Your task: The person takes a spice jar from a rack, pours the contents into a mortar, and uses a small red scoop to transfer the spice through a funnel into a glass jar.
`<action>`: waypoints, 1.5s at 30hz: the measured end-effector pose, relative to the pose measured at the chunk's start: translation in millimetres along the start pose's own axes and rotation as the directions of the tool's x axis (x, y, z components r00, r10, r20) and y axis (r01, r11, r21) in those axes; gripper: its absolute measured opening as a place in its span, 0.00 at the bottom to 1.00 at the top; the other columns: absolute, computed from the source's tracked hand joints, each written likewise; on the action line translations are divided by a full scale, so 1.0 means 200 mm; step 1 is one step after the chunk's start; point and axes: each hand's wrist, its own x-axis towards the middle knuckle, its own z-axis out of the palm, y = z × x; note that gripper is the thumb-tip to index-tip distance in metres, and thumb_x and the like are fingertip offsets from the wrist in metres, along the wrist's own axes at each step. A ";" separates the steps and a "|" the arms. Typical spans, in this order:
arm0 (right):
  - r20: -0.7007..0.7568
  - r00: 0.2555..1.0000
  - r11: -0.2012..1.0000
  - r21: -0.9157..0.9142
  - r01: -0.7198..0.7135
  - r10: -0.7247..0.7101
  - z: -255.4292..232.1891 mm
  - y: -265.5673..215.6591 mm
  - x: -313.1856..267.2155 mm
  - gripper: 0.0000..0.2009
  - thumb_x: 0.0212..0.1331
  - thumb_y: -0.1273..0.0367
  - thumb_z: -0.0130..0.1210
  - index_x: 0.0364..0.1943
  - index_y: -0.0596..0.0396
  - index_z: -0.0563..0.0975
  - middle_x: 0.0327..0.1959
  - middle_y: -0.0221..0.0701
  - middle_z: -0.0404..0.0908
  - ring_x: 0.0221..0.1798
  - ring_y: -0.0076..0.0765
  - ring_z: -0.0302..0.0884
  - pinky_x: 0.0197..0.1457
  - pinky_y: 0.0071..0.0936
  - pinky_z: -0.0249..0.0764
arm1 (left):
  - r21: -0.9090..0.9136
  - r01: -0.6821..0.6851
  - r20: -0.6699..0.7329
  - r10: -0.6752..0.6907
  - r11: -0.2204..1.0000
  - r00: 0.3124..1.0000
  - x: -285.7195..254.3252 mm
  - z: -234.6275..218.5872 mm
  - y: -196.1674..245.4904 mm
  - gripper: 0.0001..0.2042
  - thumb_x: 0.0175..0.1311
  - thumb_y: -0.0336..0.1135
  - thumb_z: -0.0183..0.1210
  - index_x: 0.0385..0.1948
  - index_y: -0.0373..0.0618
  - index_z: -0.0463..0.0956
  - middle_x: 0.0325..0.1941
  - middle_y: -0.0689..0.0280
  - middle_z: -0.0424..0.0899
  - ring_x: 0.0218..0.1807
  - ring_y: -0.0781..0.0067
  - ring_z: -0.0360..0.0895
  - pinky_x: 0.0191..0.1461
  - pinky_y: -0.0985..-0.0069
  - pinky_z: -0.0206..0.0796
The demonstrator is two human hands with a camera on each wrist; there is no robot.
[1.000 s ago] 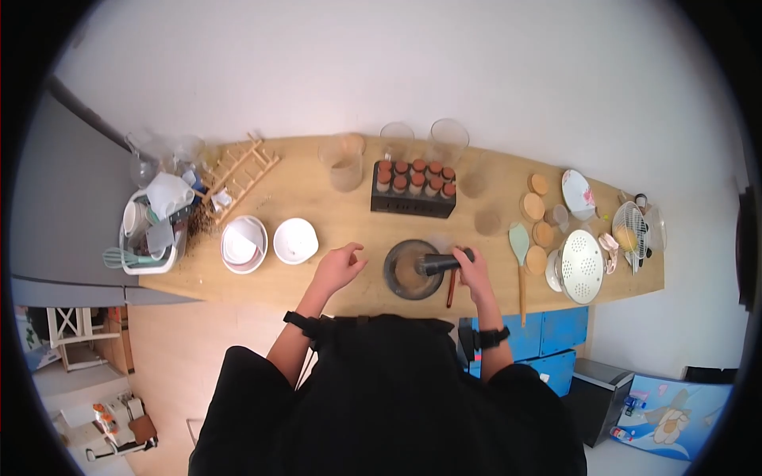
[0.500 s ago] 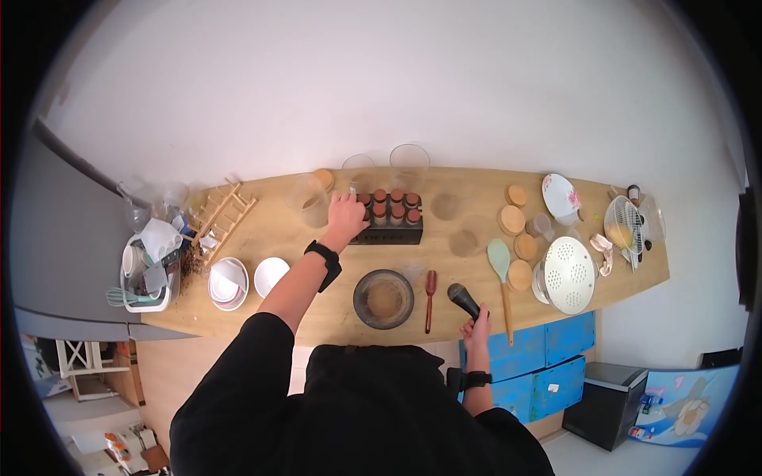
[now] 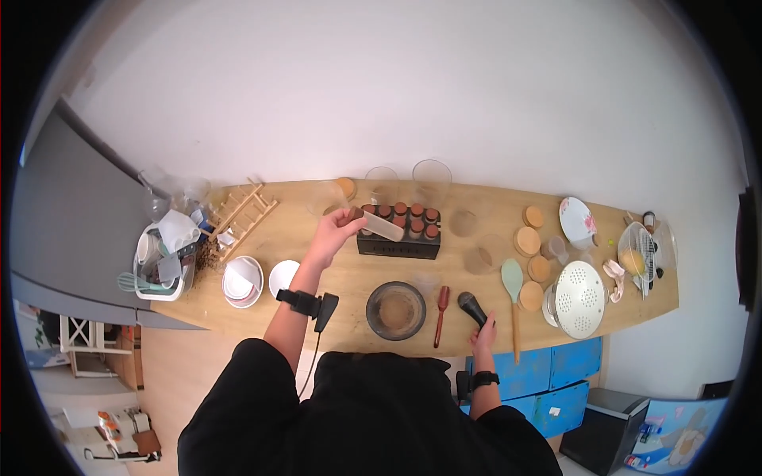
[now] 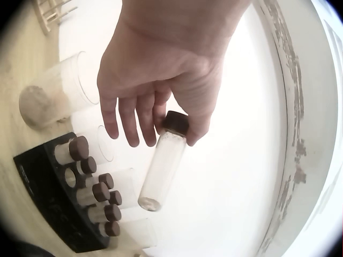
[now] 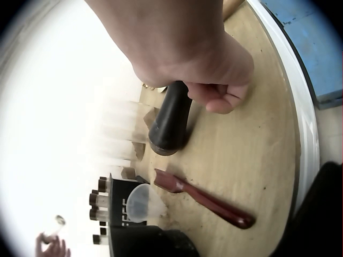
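Above the rack's left end, my left hand [image 3: 332, 236] pinches the brown cap of a clear vial [image 4: 162, 168] between thumb and fingers. The vial tilts, its glass end pointing down and away from the palm. Below it, the black coffee rack [image 3: 398, 248] bears several brown-capped vials, and one slot shows bare in the left wrist view. At the table's front edge, my right hand [image 3: 482, 339] grips the end of a black pestle [image 5: 172, 118]; the palm hides that end. A dark mortar [image 3: 372, 319] with brown powder inside stands left of the pestle.
Between mortar and pestle lies a reddish wooden scoop [image 3: 441, 316]. A green spatula [image 3: 512, 279], wooden lids [image 3: 527, 240] and a white colander [image 3: 578, 301] are to the right. White bowls [image 3: 242, 282] and a wooden rack [image 3: 244, 218] stand left. Clear glass jars [image 3: 432, 181] stand behind the coffee rack.
My right hand has taken the pestle out of the mortar and moved it right. My left hand has reached to the rack, taken hold of a vial and lifted it out.
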 end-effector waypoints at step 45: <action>0.689 0.724 0.445 -0.641 0.626 -0.027 0.46 -0.30 -1.02 0.11 0.58 0.66 0.53 0.39 0.58 0.76 0.26 0.34 0.76 0.31 0.30 0.76 0.33 0.27 0.68 | 0.233 -0.107 0.619 -0.063 0.966 0.783 -0.71 0.26 -0.10 0.16 0.58 0.46 0.61 0.29 0.38 0.76 0.14 0.67 0.72 0.17 0.80 0.69 0.23 0.80 0.61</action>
